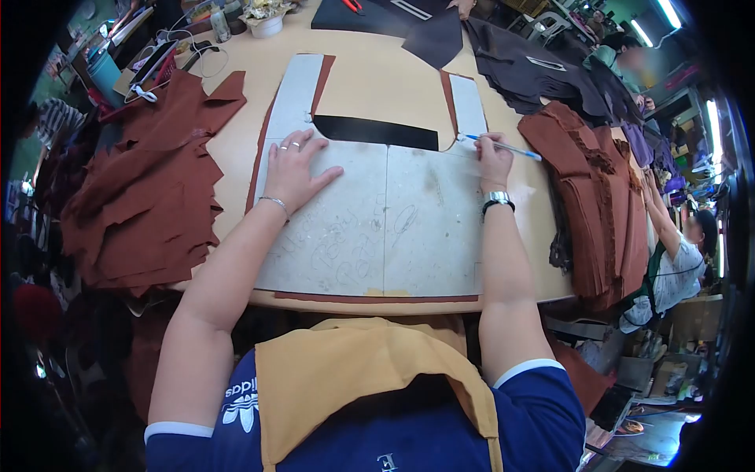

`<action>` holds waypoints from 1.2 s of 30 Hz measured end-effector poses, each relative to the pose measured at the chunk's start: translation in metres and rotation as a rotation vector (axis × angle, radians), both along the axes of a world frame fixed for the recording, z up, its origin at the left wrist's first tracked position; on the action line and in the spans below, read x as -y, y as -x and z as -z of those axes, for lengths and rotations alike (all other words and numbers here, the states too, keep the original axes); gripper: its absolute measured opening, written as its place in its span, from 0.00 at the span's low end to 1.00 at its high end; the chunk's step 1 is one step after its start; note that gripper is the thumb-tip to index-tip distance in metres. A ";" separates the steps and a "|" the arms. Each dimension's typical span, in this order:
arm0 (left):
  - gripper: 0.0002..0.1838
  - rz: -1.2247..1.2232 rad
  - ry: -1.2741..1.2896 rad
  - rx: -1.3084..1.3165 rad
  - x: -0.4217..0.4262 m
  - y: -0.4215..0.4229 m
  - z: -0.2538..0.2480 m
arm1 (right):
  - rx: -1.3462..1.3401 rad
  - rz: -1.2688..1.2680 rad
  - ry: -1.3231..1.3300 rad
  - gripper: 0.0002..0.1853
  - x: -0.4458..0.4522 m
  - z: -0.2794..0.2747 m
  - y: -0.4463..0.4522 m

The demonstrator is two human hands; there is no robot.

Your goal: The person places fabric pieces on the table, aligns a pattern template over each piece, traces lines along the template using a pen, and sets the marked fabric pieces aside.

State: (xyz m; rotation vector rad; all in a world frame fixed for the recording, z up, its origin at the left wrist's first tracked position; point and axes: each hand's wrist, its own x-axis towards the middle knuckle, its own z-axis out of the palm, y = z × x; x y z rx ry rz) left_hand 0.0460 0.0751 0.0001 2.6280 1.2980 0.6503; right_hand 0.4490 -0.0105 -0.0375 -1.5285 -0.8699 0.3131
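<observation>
A pale grey template (354,220) with pencilled writing lies over a reddish-brown leather piece (323,82), whose edges show around it. My left hand (297,175) presses flat on the template's upper left part, fingers spread, a ring and a bracelet on it. My right hand (495,161), with a watch at the wrist, holds a blue and white pen (515,149). The pen's tip is at the template's inner corner, beside the right strap-like arm. Between the two upper arms of the template lies a black strip (377,132).
Brown leather pieces (141,197) are heaped at the left, and a folded stack (590,204) stands at the right. Dark leather (535,67) covers the far right. A white tub (266,25) and cables are at the back left. Other people (678,271) are at the right.
</observation>
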 end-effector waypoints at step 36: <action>0.46 -0.480 0.143 -0.151 0.037 0.070 -0.006 | 0.093 0.661 -0.281 0.31 0.301 -0.208 -0.070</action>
